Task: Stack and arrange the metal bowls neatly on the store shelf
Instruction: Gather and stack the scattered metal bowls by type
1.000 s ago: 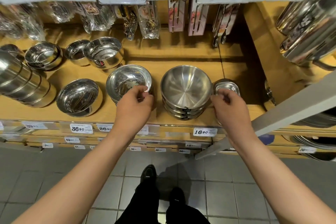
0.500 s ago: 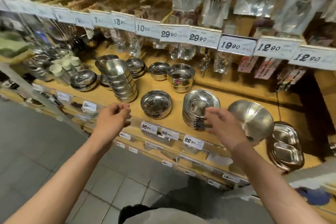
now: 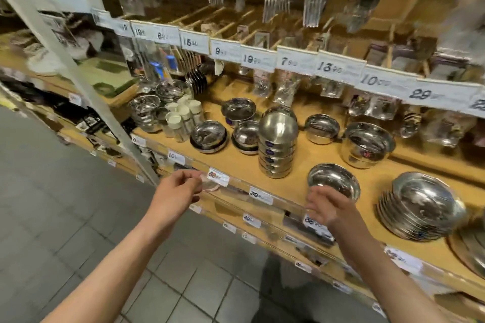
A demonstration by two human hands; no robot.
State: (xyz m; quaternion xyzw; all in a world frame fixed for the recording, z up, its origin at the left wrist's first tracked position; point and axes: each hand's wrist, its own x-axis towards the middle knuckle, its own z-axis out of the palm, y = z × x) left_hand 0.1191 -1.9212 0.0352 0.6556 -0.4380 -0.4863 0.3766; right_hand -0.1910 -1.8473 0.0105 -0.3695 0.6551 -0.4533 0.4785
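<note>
I have both hands out in front of the shelf, neither carrying anything. My left hand hangs off the near edge by a price tag, fingers loosely curled, thumb and forefinger close together; I can't tell whether they touch. My right hand sits just near of the single bowl, fingers relaxed and slightly spread, and motion blur keeps me from saying whether it touches the rim.

That bowl stands alone at the shelf front, between the tall stack to its far left and the leaning stack on the right. I judge it the stray to be placed, which is why my right hand is set low at its near side, ready to close on the rim. The tall stack is nested upright with its top bowl tipped toward me, so it saves space. Two more bowls sit left of it, loose.
</note>
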